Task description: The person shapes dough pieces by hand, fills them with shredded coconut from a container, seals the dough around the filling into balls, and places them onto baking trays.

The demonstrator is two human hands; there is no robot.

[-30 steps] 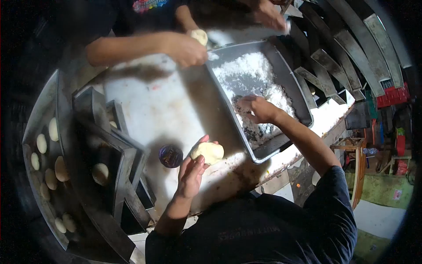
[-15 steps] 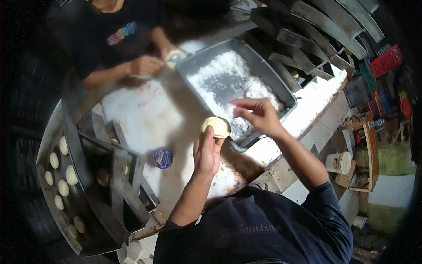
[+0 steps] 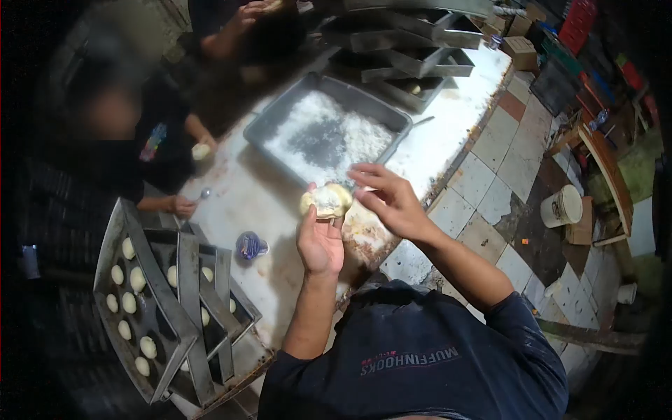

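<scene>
My left hand (image 3: 320, 245) holds up a round of pale dough (image 3: 306, 204) with its fingers and thumb around the underside. A heap of white crumbly stuff (image 3: 326, 194) lies on top of the dough. Just right of it is my right hand (image 3: 389, 199), its fingers and thumb apart and nothing seen between them. Beyond both hands stands a grey plastic tub (image 3: 262, 135) with more white crumbly stuff (image 3: 367, 138) spread over its bottom. A small purple-blue tub (image 3: 248, 245) sits on the table to the left of my left hand.
Stacked metal trays (image 3: 183, 318) with dough balls (image 3: 137, 279) stand at the left. More metal trays (image 3: 420, 42) are piled behind the grey tub. Across the floured table (image 3: 280, 182), a co-worker holds dough (image 3: 201, 151) and a spoon (image 3: 206, 192); another person's hand (image 3: 245, 17) shows farther back.
White crumbly stuff now lies on the dough. My right hand has come from over the grey tub to beside the dough, its fingers spread. The view has shifted.
</scene>
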